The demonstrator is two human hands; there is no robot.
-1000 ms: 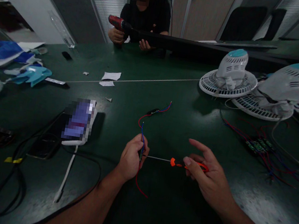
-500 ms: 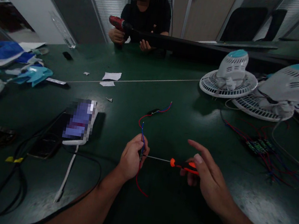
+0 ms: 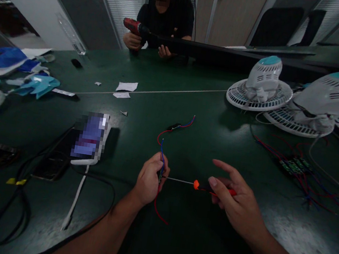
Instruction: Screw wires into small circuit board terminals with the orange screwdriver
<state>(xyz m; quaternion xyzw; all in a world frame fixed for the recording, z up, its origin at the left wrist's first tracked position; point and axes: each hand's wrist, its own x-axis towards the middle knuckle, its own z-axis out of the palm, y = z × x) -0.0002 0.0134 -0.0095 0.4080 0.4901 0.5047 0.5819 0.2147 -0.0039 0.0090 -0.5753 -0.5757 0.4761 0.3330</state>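
Observation:
My left hand (image 3: 150,178) is closed around a small circuit board (image 3: 160,175) with a blue wire (image 3: 162,149) rising from it and a red wire (image 3: 158,213) hanging below. A screwdriver (image 3: 196,185) with an orange-and-black handle lies roughly level, its thin shaft reaching the board. My right hand (image 3: 232,198) has thumb and fingers on the handle, with the index finger stretched out. Where the tip meets the board is hidden by my left fingers. Just beyond, another small board (image 3: 174,127) with red and blue wires rests on the table.
Two white fan heads (image 3: 260,92) stand at the right, near a cluster of wired boards (image 3: 294,166). Phones (image 3: 90,136) and cables (image 3: 22,207) lie left. Paper scraps (image 3: 126,86) and a string (image 3: 168,91) are farther back. Across the table, a person holds a red drill (image 3: 132,26).
My right thumb has slid left and down along the screwdriver handle, and the handle looks turned. My left hand and the board have stayed almost still.

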